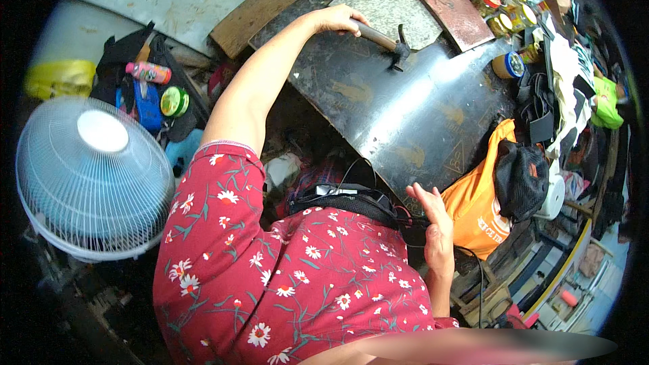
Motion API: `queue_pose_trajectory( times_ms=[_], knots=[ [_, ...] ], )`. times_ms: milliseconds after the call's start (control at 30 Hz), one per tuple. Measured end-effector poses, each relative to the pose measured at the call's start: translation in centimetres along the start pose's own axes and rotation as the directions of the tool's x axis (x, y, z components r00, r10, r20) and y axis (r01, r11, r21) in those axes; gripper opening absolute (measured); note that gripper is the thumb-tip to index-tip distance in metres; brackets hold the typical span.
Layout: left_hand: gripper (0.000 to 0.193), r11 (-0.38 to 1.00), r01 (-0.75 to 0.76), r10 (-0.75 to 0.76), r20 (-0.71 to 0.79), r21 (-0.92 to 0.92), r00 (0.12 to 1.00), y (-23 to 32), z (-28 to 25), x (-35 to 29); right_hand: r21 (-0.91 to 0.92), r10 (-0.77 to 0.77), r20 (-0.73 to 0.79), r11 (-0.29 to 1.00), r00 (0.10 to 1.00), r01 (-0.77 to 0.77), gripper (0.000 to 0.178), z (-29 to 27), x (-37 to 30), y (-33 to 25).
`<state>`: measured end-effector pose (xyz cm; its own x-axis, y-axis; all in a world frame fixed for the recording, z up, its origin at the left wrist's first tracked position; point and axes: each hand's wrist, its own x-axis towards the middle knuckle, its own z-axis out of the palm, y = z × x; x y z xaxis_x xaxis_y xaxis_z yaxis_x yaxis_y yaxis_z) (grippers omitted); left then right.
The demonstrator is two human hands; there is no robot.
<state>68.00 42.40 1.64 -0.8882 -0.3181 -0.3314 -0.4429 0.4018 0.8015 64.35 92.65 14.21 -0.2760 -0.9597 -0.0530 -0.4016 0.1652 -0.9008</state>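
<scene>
My left arm reaches out over the dark, shiny tabletop point(385, 122). Its hand point(340, 19) is closed round the end of a claw hammer's point(375, 36) handle. The hammer's dark metal head rests on or just above the tabletop, beside a grey speckled slab point(378, 1); I cannot tell whether it touches the top. Close to my body, by the near edge of the table, my right hand point(436, 223) is raised with its fingers stretched out. It holds nothing and is nearest to an orange cloth bag point(476, 209).
A reddish-brown slab point(451, 12) lies beyond the hammer, near several jars. A blue-lidded jar point(508, 65) stands by the right edge, near black straps point(539, 108). A black mesh bag point(520, 181) lies against the orange bag. To my left is a caged fan point(94, 182).
</scene>
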Motion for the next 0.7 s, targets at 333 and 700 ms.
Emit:
queue_pose_trajectory(
  times_ms=[333,700],
  knots=[
    [0.043,0.989,-0.116,0.112,-0.05,-0.093,0.992,0.6,-2.3,3.9,0.033,0.006,0.047,0.999,0.999,-0.008,0.08,3.2,2.5,-1.7],
    [0.057,0.95,0.026,0.164,-0.567,0.312,0.807,-3.9,0.1,6.0,0.106,0.069,0.051,0.992,0.996,-0.074,0.078,0.8,1.4,-3.0]
  ],
)
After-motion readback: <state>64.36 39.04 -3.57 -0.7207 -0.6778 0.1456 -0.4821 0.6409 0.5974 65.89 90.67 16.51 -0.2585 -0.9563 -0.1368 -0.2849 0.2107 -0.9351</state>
